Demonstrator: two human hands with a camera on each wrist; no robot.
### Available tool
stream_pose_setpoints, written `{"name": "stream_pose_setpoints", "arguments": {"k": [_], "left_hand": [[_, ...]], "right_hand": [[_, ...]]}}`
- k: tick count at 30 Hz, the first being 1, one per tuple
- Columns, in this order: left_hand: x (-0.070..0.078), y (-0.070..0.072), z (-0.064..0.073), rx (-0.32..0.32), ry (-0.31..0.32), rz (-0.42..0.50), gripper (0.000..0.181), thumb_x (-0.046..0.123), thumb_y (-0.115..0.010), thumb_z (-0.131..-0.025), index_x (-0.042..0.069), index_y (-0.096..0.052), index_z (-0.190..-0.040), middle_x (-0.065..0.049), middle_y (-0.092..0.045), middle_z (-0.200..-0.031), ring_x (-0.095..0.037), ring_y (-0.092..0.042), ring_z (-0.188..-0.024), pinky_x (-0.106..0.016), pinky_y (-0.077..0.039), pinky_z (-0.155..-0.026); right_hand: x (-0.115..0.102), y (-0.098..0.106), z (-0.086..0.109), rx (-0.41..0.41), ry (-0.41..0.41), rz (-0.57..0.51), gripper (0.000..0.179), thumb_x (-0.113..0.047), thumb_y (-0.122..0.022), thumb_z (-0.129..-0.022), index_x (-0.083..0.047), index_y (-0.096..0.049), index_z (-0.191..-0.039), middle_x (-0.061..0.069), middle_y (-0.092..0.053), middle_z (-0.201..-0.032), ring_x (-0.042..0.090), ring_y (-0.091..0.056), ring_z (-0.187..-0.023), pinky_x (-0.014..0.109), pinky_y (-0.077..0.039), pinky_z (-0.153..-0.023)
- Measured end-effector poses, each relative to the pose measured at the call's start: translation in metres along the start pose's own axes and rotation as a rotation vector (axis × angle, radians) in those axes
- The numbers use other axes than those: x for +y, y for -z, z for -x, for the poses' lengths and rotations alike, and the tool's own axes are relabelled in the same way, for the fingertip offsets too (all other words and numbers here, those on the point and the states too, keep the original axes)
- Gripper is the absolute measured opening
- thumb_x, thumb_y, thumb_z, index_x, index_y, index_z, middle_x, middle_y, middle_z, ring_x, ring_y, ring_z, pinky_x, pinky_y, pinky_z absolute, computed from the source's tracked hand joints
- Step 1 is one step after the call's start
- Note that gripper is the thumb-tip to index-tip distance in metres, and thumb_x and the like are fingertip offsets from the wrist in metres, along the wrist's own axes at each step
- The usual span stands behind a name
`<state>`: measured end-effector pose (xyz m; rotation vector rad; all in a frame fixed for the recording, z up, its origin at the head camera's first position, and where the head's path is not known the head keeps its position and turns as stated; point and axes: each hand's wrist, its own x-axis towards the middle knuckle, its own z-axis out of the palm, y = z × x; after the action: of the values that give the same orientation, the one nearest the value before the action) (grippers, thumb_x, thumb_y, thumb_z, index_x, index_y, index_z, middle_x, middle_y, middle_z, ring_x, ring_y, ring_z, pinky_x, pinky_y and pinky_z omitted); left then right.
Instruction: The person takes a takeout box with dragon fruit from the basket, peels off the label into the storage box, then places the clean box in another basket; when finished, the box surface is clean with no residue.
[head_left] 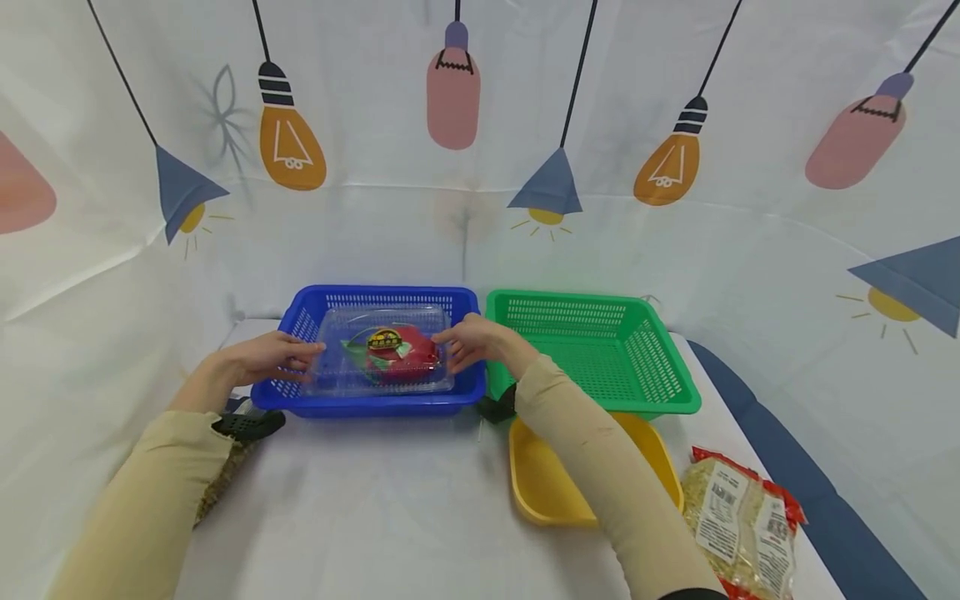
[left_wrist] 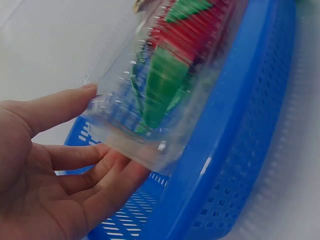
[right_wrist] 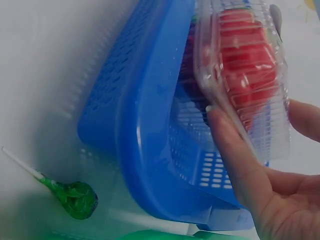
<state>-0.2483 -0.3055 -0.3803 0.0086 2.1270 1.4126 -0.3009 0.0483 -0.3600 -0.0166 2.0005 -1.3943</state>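
Note:
A clear plastic clamshell box (head_left: 337,367) holds a red fruit (head_left: 408,354) with green leafy tips, like a dragon fruit. A dark and gold label (head_left: 384,338) is on its lid. The box is over the blue basket (head_left: 375,408), near rim height; whether it touches the basket I cannot tell. At one end, my left hand (head_left: 273,357) grips the box, thumb at its upper edge and fingers against the lower end (left_wrist: 75,175). My right hand (head_left: 483,340) holds the opposite end between thumb and fingers (right_wrist: 235,155).
A green basket (head_left: 667,358) stands right of the blue one. In front of it, a yellow tray (head_left: 536,492) lies partly under my right sleeve. A bag with red edges (head_left: 738,517) lies at the right, another bag (head_left: 225,479) by my left sleeve. The right wrist view shows a green-wrapped lollipop (right_wrist: 75,200).

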Motion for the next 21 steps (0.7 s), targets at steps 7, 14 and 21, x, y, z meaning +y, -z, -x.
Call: {"name": "stream_pose_setpoints", "arguments": {"k": [7, 14, 21], "left_hand": [[0.005, -0.002, 0.008, -0.003, 0.000, -0.040, 0.032, 0.034, -0.054, -0.104, 0.004, -0.054, -0.094, -0.002, -0.044, -0.088, -0.014, -0.059, -0.084, -0.037, -0.057, -0.090], [0.008, -0.005, 0.016, 0.011, -0.019, -0.062, 0.036, 0.036, -0.055, -0.104, 0.000, -0.054, -0.100, -0.003, -0.048, -0.088, -0.015, -0.062, -0.084, -0.038, -0.057, -0.088], [0.013, -0.011, 0.028, 0.074, -0.074, -0.136, 0.073, 0.044, -0.052, -0.103, -0.015, -0.036, -0.145, -0.024, -0.050, -0.127, -0.023, -0.060, -0.110, -0.037, -0.057, -0.093]], "right_hand": [[0.002, 0.001, 0.009, -0.018, 0.017, 0.033, 0.072, -0.023, -0.069, -0.096, 0.008, -0.032, -0.149, 0.027, -0.055, -0.126, 0.030, -0.071, -0.083, 0.042, -0.061, -0.081], [0.006, 0.000, 0.019, -0.018, 0.047, 0.025, 0.051, -0.025, -0.070, -0.095, 0.009, -0.054, -0.131, 0.022, -0.061, -0.114, 0.027, -0.071, -0.079, 0.040, -0.061, -0.078], [0.007, 0.000, 0.029, -0.008, 0.104, -0.025, 0.032, -0.024, -0.070, -0.095, 0.005, -0.065, -0.108, 0.009, -0.056, -0.080, 0.023, -0.068, -0.069, 0.040, -0.062, -0.075]]}}
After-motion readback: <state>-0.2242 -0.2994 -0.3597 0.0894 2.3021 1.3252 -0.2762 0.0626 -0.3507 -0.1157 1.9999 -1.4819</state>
